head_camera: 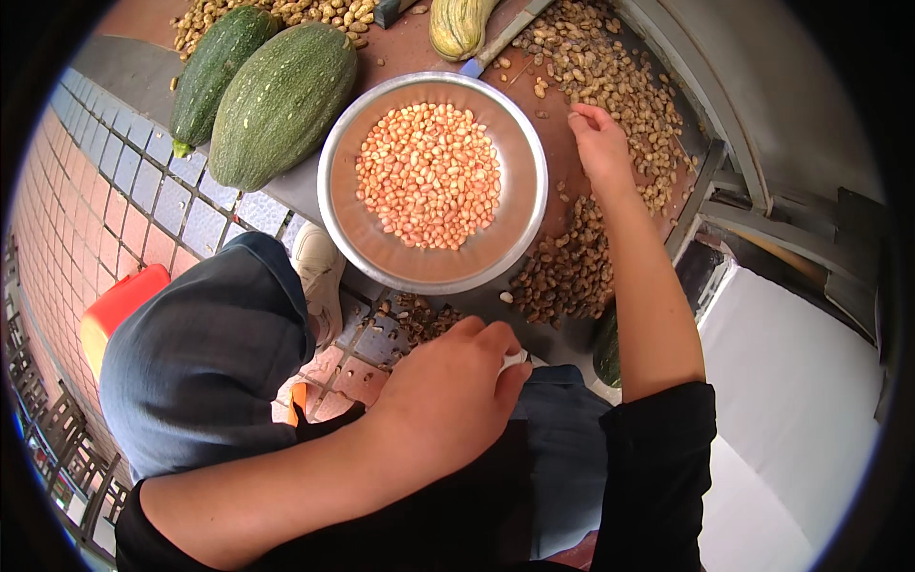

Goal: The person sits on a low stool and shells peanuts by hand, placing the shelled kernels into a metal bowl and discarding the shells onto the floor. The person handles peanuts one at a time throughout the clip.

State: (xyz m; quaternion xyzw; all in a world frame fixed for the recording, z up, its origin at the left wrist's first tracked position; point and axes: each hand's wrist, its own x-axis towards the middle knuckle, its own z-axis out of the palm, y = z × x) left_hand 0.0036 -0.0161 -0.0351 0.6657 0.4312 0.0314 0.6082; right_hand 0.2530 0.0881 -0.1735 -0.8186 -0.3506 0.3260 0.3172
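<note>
A wide stainless steel bowl stands before me with a layer of shelled peanut kernels in it. My right hand is past the bowl's right side, over the edge of a spread of unshelled peanuts. Its thumb and fingertips are drawn close together; whether they pinch a peanut is too small to tell. My left hand is bent inward over my lap, below the bowl, fingers curled toward the thumb. Something whitish shows by its fingertips, perhaps a shoe behind. A darker heap of peanuts or shells lies between the hands.
Two green squashes lie left of the bowl, near more unshelled peanuts. A yellowish squash and a blue-tipped bar lie behind it. Broken shells litter the tiled floor. A red container stands beside my knee.
</note>
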